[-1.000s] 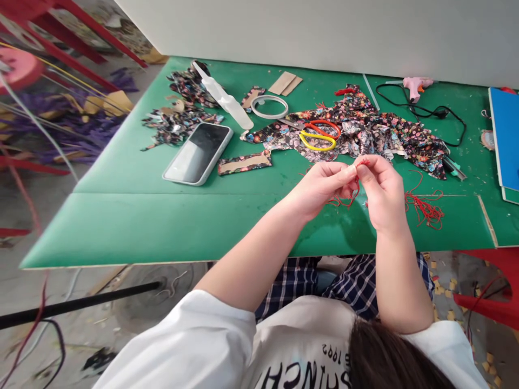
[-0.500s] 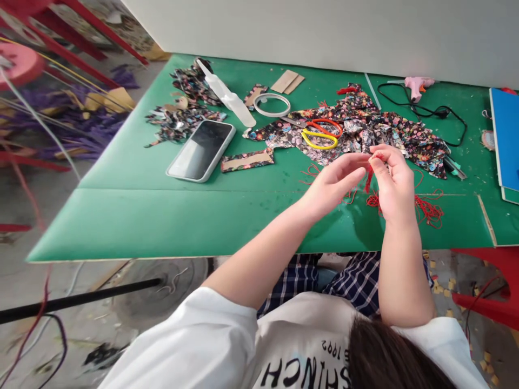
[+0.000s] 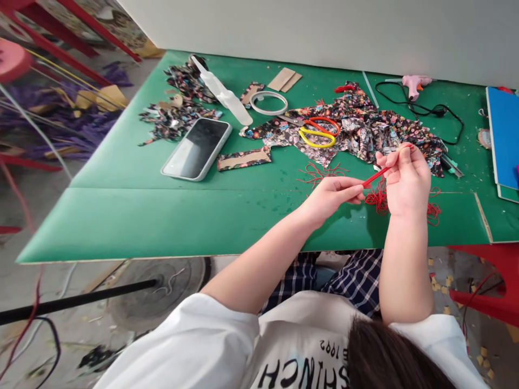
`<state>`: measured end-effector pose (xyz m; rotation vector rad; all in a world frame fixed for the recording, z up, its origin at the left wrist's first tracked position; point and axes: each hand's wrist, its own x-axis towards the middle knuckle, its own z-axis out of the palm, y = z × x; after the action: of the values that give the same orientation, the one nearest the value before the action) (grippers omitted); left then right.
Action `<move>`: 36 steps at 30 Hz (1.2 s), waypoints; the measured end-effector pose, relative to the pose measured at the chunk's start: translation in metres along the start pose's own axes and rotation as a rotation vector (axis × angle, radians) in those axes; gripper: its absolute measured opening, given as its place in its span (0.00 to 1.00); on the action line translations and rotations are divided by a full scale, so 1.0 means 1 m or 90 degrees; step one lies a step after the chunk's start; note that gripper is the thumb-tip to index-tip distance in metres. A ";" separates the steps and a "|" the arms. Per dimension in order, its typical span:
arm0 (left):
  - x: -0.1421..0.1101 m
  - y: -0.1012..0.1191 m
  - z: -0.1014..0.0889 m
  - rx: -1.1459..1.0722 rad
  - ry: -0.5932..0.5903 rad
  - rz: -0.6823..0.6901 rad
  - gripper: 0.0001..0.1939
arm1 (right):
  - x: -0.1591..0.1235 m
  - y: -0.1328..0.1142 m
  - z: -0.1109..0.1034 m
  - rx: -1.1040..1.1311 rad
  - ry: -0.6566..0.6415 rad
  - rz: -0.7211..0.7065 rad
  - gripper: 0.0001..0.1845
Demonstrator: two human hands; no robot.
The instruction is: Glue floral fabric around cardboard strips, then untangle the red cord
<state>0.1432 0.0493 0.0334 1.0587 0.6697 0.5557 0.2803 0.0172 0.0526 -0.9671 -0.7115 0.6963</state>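
A small bundle of red thread (image 3: 375, 176) is stretched taut between my two hands, above the front half of the green table. My left hand (image 3: 334, 195) pinches its lower end between thumb and fingers. My right hand (image 3: 407, 173), palm turned toward me, is closed on the upper end, and a bit of red shows at its fingertips. Loose red thread (image 3: 377, 201) lies tangled on the table below and behind my right hand. More cut red strands (image 3: 320, 174) are spread to the left. Floral fabric (image 3: 365, 132) lies just beyond my hands.
Scissors (image 3: 318, 138) with red and yellow handles rest on the fabric. Around it are a tape roll (image 3: 268, 110), a white bottle (image 3: 227, 97), a phone (image 3: 197, 148), a pink glue gun (image 3: 414, 86) with black cord, and a blue board (image 3: 505, 143). The green table (image 3: 133, 227) ends near my lap.
My hands have moved apart: the left went down, the right shifted to the right and turned palm toward me. The red thread, hanging before, is now drawn out between them.
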 end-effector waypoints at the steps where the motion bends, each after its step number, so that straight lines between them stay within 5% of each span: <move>1: -0.002 -0.001 -0.003 0.014 0.001 -0.007 0.16 | 0.001 -0.001 -0.001 -0.007 -0.001 -0.002 0.12; 10: -0.017 -0.005 -0.026 0.178 -0.018 -0.001 0.16 | 0.002 -0.014 0.002 -0.036 -0.071 -0.023 0.12; 16: -0.016 0.014 -0.018 0.238 0.057 0.144 0.13 | 0.001 -0.026 0.014 -0.096 -0.169 0.019 0.15; 22: -0.009 0.038 0.003 0.112 0.061 0.300 0.11 | 0.005 -0.039 0.030 -0.133 -0.247 0.025 0.13; 30: -0.002 0.037 0.011 -0.028 -0.002 0.209 0.17 | 0.009 -0.031 0.032 -0.167 -0.198 -0.004 0.11; 36: -0.002 0.029 0.013 -0.053 -0.018 0.148 0.13 | 0.016 -0.031 0.023 -0.160 -0.182 -0.022 0.11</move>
<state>0.1481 0.0515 0.0646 1.0704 0.4967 0.7622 0.2776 0.0290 0.0929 -1.0921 -1.0836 0.7349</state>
